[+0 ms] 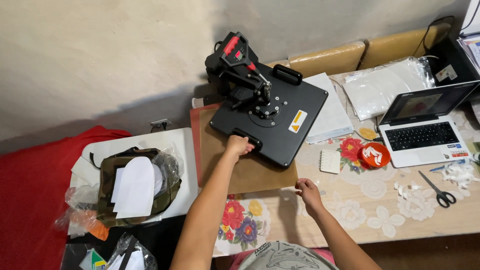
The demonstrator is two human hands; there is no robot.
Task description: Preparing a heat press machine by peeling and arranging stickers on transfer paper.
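Table (pixel 425 220), covered in a floral cloth; carries everything below save the red fabric (pixel 30 190) at far left.

Heat press (pixel 272 112), black, flat square upper plate swung out over the table's middle, red-gripped lever at its rear by the wall; stands on a brown sheet (pixel 250 170) that extends toward the person.

White board (pixel 185 150), left of the press; bears a camouflage cap (pixel 107 200) in clear plastic with white paper inserts (pixel 135 187) on top.

Laptop (pixel 425 130), open, at right; clear packets of white sheets (pixel 380 87) behind it; a white paper stack (pixel 330 112) between it and the press.

Small items: orange round dish (pixel 374 155); small notepad (pixel 330 161); scissors (pixel 437 190); white paper scraps (pixel 460 172).

Left hand (pixel 238 145): arm extended straight forward, fingers closed around the black front handle (pixel 247 138) of the plate; grip looks firm.

Right hand (pixel 307 192): forearm angled in from the right, hand lowered at the near right corner of the brown sheet, fingers curled, holding nothing visible; whether it pinches the sheet's edge, cannot tell.

Handling note, as judgement: the plate is best moved by the handle alone, smoothly, fingers away from its underside, which may be hot; the other hand should steady the sheet flat and stay outside the plate's path.
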